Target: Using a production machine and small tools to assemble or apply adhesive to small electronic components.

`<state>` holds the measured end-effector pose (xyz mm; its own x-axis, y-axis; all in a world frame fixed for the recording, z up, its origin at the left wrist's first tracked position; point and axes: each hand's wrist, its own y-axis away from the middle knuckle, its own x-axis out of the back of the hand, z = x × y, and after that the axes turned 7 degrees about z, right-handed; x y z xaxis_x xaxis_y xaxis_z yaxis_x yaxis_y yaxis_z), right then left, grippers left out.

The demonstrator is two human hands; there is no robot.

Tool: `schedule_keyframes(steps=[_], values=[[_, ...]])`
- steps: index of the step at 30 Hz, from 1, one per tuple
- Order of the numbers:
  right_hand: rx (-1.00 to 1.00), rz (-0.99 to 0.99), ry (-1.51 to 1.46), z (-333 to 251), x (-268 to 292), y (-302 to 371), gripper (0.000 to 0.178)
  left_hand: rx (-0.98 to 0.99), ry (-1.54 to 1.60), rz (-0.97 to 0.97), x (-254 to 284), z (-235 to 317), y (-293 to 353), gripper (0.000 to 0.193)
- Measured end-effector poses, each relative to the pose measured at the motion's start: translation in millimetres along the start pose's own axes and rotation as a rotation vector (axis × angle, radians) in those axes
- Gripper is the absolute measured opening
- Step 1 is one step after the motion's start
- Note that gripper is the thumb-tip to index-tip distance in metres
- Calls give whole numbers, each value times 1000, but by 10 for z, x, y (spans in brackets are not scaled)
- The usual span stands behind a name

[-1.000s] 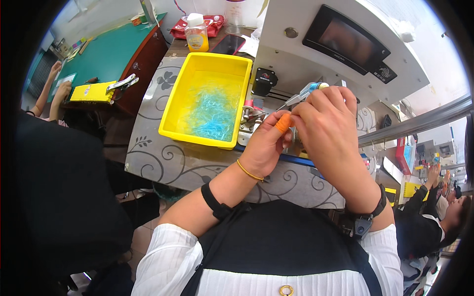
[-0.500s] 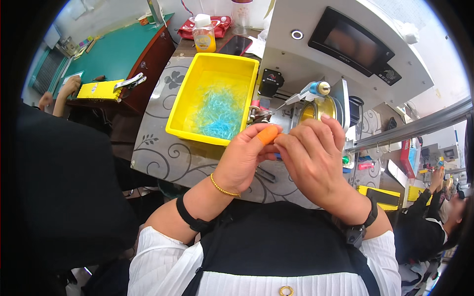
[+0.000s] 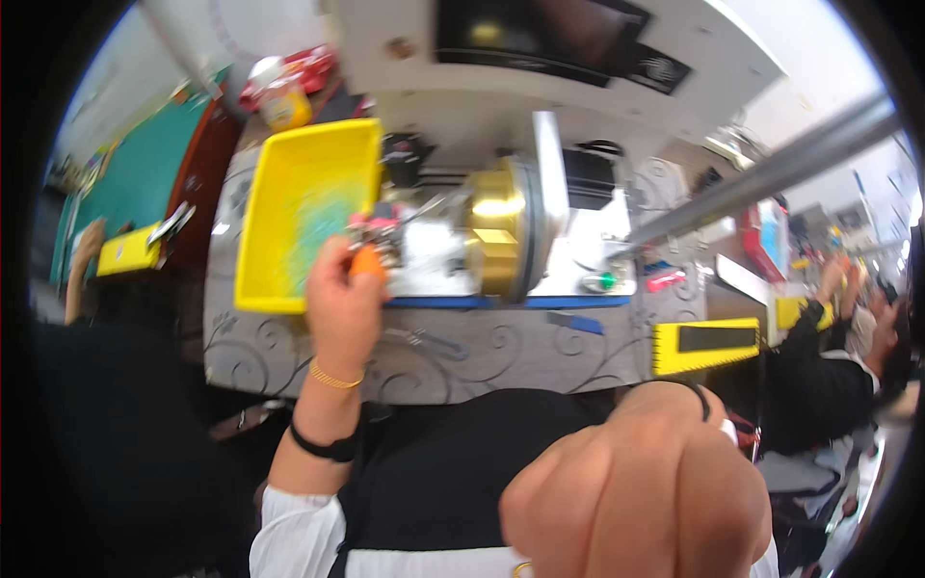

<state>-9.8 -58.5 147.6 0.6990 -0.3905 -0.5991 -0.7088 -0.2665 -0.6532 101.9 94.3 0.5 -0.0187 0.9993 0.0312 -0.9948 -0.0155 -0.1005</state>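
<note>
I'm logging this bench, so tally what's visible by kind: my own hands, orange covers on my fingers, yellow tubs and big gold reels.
Hands, left hand and right hand: 2
Orange finger cover: 1
Yellow tub: 1
Gold reel: 1
Total: 5

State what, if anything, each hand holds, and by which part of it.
It cannot be told: the left hand, blurred, is at the small metal fixture; the right hand shows its back, hiding any grip.
</note>
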Motion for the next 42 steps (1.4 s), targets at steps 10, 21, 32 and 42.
schedule_keyframes(steps=[10, 21, 32, 42], values=[[82, -54, 74, -458, 114, 261, 23, 51, 15, 32, 58, 37, 22, 8], [532, 18, 111, -291, 100, 283, 23, 8, 39, 32, -18, -1, -1, 10], [-382, 304, 807, -748, 1041, 1430, 20, -7, -124, -26, 89, 118, -52, 7], [-506, 435, 1249, -449, 1246, 2112, 17, -29, 87, -15, -46, -21, -19, 10]])
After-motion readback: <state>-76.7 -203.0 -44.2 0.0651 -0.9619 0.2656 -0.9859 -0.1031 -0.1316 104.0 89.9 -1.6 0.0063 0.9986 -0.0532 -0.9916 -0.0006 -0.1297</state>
